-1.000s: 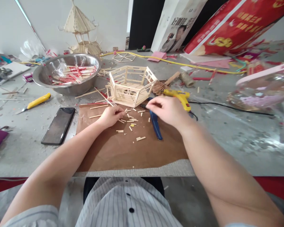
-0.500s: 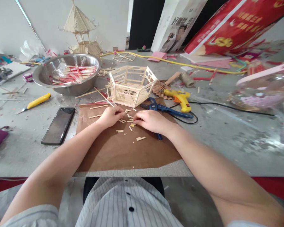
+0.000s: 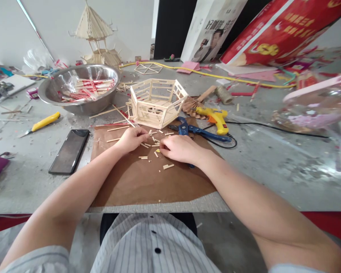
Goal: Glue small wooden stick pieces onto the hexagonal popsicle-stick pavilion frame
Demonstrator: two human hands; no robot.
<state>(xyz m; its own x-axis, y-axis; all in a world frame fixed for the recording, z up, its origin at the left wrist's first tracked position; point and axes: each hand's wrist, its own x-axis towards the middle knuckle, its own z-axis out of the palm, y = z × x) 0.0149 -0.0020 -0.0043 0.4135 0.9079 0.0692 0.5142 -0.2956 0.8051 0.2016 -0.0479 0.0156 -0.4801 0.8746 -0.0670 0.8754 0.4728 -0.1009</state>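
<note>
My left hand (image 3: 133, 139) is pinched, thumb and forefinger together on a short wooden stick piece (image 3: 150, 132). Just to its right, my right hand (image 3: 178, 148) points down at the brown sheet (image 3: 125, 185), fingers curled together, and whatever is in them is hidden. Several cut stick pieces (image 3: 155, 145) lie scattered between and below the hands. Behind them stands a six-sided open frame (image 3: 159, 110) built of thin sticks. Blue-handled pliers (image 3: 204, 133) lie partly under my right hand.
A steel bowl (image 3: 42, 94) of red and pale sticks stands back left. Nearer are a yellow craft knife (image 3: 46, 121) and a phone (image 3: 69, 151). To the right lies a yellow glue gun (image 3: 220, 119) with a black cord. A stick pagoda (image 3: 93, 28) stands behind.
My right hand has shifted slightly down and left, uncovering a short stick piece above it. The left hand keeps its pinch in nearly the same place.
</note>
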